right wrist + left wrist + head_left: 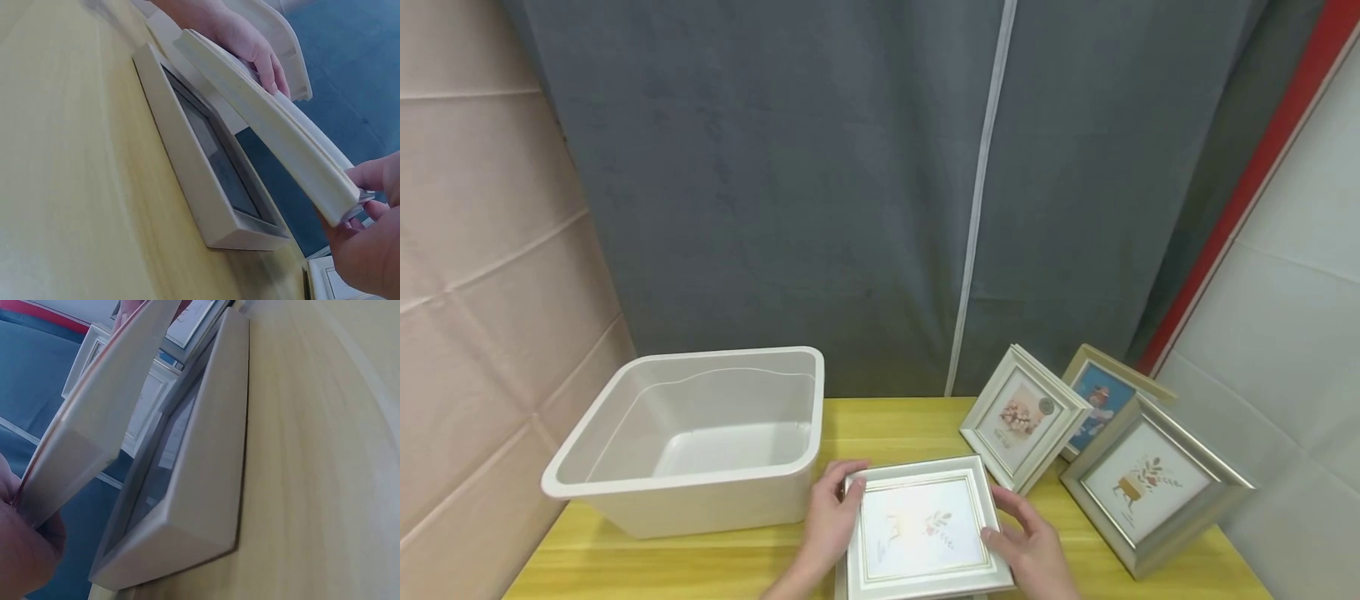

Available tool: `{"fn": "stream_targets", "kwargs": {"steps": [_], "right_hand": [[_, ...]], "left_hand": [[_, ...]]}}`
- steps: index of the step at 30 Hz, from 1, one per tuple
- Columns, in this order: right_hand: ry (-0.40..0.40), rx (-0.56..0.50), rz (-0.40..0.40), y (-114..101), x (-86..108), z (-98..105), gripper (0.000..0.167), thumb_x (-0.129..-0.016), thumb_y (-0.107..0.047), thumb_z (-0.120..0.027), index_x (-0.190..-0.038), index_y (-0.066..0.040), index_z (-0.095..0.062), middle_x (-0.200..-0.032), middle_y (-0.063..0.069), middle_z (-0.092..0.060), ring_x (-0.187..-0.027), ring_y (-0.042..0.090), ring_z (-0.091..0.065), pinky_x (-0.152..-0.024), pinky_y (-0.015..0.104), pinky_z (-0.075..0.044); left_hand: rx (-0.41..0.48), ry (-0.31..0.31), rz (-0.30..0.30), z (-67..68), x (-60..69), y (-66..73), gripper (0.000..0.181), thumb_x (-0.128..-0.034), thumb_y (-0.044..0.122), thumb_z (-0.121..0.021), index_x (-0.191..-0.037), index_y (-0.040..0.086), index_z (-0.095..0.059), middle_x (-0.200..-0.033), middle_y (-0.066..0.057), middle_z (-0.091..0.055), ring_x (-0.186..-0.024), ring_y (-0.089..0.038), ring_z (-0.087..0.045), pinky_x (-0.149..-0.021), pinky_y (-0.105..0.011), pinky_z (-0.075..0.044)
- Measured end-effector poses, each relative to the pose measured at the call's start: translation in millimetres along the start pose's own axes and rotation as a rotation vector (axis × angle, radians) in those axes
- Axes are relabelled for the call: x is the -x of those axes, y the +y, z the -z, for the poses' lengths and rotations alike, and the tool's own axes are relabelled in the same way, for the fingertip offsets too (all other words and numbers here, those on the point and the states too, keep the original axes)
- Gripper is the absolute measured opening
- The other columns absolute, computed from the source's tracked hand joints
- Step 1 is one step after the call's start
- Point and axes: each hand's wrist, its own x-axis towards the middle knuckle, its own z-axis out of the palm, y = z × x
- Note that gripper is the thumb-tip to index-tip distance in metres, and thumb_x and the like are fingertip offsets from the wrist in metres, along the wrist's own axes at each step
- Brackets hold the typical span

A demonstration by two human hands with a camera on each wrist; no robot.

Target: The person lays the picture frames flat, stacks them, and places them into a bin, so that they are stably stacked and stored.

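My left hand (829, 523) and my right hand (1032, 546) grip a white picture frame (925, 533) by its two sides, thumbs on its front edges. Its picture, a small animal with a floral sprig, faces up, with some glare on it. In the right wrist view the held frame (269, 125) is tilted above a second picture frame (178, 147), which lies flat on the table. The two frames are apart there. The head view hides most of this lower one beneath the held frame.
A white plastic tub (715, 500) stands on the wooden table (700, 567) at the left. To the right lean a white frame with flowers (1018, 421), a tan frame with a blue picture (1097, 400) and a silver frame (1150, 483). A grey curtain (775, 208) hangs behind.
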Motion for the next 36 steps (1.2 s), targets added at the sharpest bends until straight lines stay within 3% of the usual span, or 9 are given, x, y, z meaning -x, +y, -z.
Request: {"fn": "stream_targets", "kwargs": {"steps": [4,10,19,36], "right_hand": [[-0.032,0.035,-0.019,5.5,1.1,1.1,0.062,-0.086,0.002,-0.073,-0.143,0.006,-0.049,-0.139,0.027,-0.055,-0.107,0.035,-0.067,-0.086,0.041,-0.060],[-0.059,0.008,-0.062,11.3,0.7,2.3,0.065,-0.087,0.004,-0.072,-0.146,0.010,-0.045,-0.137,0.030,-0.055,-0.102,0.034,-0.070,-0.080,0.037,-0.061],[-0.066,0.009,-0.063,13.9,2.2,-1.2,0.066,-0.084,0.005,-0.074,-0.144,0.013,-0.046,-0.130,0.028,-0.059,-0.095,0.023,-0.069,-0.080,0.031,-0.059],[-0.183,0.014,-0.037,28.6,1.0,4.6,0.069,-0.087,0.000,-0.072,-0.143,0.020,-0.038,-0.127,0.029,-0.059,-0.095,0.012,-0.068,-0.080,0.030,-0.059]], "left_hand": [[-0.025,0.009,0.004,1.0,0.0,-4.9,0.024,-0.0928,-0.004,-0.065,-0.115,0.003,-0.073,-0.111,-0.004,-0.070,-0.109,-0.022,-0.060,-0.093,-0.024,-0.049],[-0.061,0.014,-0.018,1.7,-0.4,-7.4,0.024,-0.0922,-0.003,-0.067,-0.114,0.003,-0.074,-0.110,-0.001,-0.071,-0.104,-0.020,-0.061,-0.090,-0.026,-0.050],[-0.115,0.005,-0.060,3.3,-0.8,-11.7,0.025,-0.0917,-0.006,-0.065,-0.114,0.003,-0.073,-0.112,0.000,-0.071,-0.115,-0.028,-0.062,-0.106,-0.043,-0.046],[-0.159,0.011,-0.094,4.2,2.6,-27.7,0.023,-0.0891,-0.006,-0.069,-0.107,0.005,-0.075,-0.101,0.001,-0.071,-0.099,-0.018,-0.064,-0.087,-0.030,-0.052]]}}
